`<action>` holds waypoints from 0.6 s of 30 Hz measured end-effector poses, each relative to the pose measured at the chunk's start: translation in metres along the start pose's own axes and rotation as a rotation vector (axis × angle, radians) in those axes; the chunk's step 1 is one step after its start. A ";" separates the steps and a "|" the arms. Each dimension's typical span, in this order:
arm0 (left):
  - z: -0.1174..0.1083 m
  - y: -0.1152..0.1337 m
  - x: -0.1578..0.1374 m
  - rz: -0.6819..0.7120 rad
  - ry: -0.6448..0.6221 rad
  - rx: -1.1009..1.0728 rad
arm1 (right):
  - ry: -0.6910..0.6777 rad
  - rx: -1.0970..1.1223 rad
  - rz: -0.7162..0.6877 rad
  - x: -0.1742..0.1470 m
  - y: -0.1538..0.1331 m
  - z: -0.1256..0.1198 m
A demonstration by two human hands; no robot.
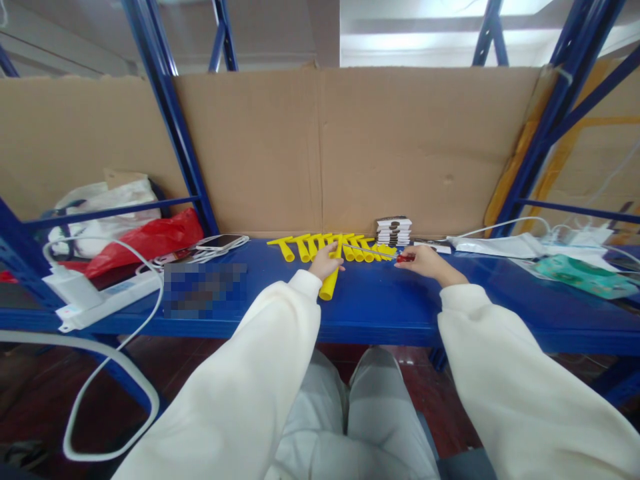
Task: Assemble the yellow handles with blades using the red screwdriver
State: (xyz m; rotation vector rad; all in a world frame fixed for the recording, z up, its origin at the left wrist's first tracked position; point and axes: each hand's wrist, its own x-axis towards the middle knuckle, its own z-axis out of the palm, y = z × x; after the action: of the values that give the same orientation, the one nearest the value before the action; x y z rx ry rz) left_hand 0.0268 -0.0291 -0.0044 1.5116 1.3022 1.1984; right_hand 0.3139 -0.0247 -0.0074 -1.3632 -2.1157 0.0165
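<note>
My left hand is closed around a yellow T-shaped plastic piece, whose wide round end points down toward me. A screwdriver with a red handle is gripped in my right hand. Its thin metal shaft reaches leftward to the upper part of the held piece; whether the tip touches it is too small to tell. Behind my hands, several more yellow T-shaped pieces lie in a row on the blue shelf.
A stack of small white-and-black packets stands against the cardboard wall. To the left lie a phone, a power strip with cables and a red bag. On the right are a white packet and a green packet.
</note>
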 end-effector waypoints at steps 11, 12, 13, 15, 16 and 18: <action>-0.002 -0.002 0.007 0.151 0.080 -0.060 | 0.025 -0.024 0.038 0.001 0.001 0.000; -0.002 -0.003 0.009 0.170 0.102 -0.044 | 0.028 -0.027 0.030 0.001 0.003 0.000; -0.003 -0.004 0.011 0.187 0.127 -0.014 | 0.027 -0.030 0.021 0.002 0.004 0.000; -0.003 -0.007 0.013 0.202 0.168 0.072 | 0.025 -0.036 0.015 0.002 0.006 0.001; -0.003 -0.008 0.014 0.200 0.176 0.119 | 0.022 -0.040 0.019 0.002 0.007 0.001; -0.003 -0.011 0.013 0.193 0.170 0.194 | 0.012 -0.048 0.029 0.002 0.007 0.002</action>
State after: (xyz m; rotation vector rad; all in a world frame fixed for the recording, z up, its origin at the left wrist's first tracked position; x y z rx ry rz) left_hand 0.0220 -0.0142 -0.0121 1.7379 1.4447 1.3803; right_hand 0.3182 -0.0191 -0.0105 -1.4185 -2.0984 -0.0312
